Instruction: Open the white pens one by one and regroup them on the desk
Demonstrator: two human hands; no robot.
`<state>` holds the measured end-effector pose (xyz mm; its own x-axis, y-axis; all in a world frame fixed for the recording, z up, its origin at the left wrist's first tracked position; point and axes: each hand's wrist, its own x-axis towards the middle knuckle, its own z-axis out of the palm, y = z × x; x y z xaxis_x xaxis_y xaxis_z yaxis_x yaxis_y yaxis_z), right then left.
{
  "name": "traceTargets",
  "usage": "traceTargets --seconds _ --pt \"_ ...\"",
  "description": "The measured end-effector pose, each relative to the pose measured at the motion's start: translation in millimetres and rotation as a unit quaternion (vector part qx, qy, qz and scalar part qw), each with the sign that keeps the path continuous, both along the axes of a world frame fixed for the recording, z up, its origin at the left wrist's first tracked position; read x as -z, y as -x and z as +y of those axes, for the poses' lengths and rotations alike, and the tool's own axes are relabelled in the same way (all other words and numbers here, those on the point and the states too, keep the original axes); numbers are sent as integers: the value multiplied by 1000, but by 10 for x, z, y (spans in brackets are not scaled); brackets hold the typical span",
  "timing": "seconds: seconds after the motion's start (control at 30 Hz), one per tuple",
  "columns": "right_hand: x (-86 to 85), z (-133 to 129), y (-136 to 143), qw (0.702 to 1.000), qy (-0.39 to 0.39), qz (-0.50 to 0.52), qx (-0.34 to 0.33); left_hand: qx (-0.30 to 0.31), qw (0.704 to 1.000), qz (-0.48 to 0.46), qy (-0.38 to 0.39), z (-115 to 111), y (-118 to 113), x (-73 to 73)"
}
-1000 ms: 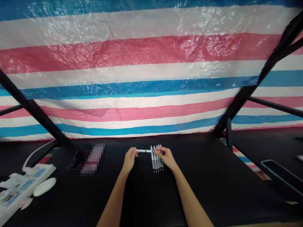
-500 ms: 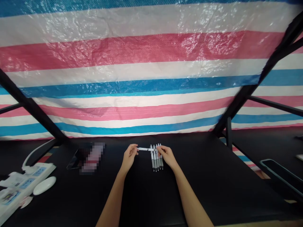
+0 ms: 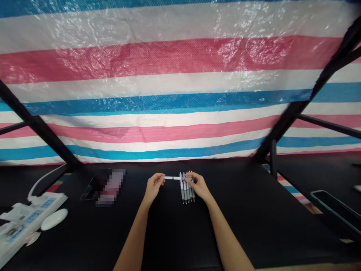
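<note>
A white pen (image 3: 173, 178) is held crosswise between my two hands, above the upper part of a row of pens. My left hand (image 3: 154, 184) pinches its left end. The fingers of my right hand (image 3: 198, 183) are closed on its right end, which they partly cover. Several white pens with grey grips (image 3: 186, 194) lie side by side on the black table (image 3: 180, 233), their tips towards me. My right hand hides part of the rightmost ones.
At the left are a white power strip (image 3: 34, 218), a white oval object (image 3: 54, 219) and a dark phone-like object (image 3: 94, 187). Another dark device (image 3: 335, 210) lies at the right. Black metal bars (image 3: 50, 139) and a striped sheet (image 3: 169, 86) stand behind.
The held pen has turned slightly and now lies more level. The fingers of my right hand have shifted a little along its right end.
</note>
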<state>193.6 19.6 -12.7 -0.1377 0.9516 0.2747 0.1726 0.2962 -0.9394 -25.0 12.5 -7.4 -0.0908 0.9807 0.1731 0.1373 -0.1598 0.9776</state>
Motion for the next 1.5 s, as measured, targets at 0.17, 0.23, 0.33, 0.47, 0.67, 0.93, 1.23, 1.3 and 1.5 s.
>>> traceTargets --seconds 0.17,0.23,0.33,0.47,0.67,0.93,1.23,1.3,1.5 --pt "-37 -36 27 998 63 5 -23 11 1000 11 -12 5 13 32" --pt "-43 -52 18 997 76 10 -32 7 1000 9 -18 11 21 50" --pt "-40 -63 -13 997 58 15 -41 -7 1000 -1 -21 15 27 64" --pt "-38 -50 -47 999 32 -2 -40 -9 1000 -6 -19 12 21 59" --pt "-36 -30 -58 996 18 -86 9 -7 1000 -5 -15 7 9 57" --pt "-26 -32 -78 996 -7 -87 -9 -6 1000 4 -20 4 14 57" --pt "43 -1 -63 997 -29 -70 -1 -17 1000 16 -19 -2 11 65" --pt "36 0 -61 997 -27 -76 -6 -19 999 25 -21 -3 15 71" --pt "-47 -40 -50 993 -16 -118 -4 -11 999 44 -28 -8 18 76"
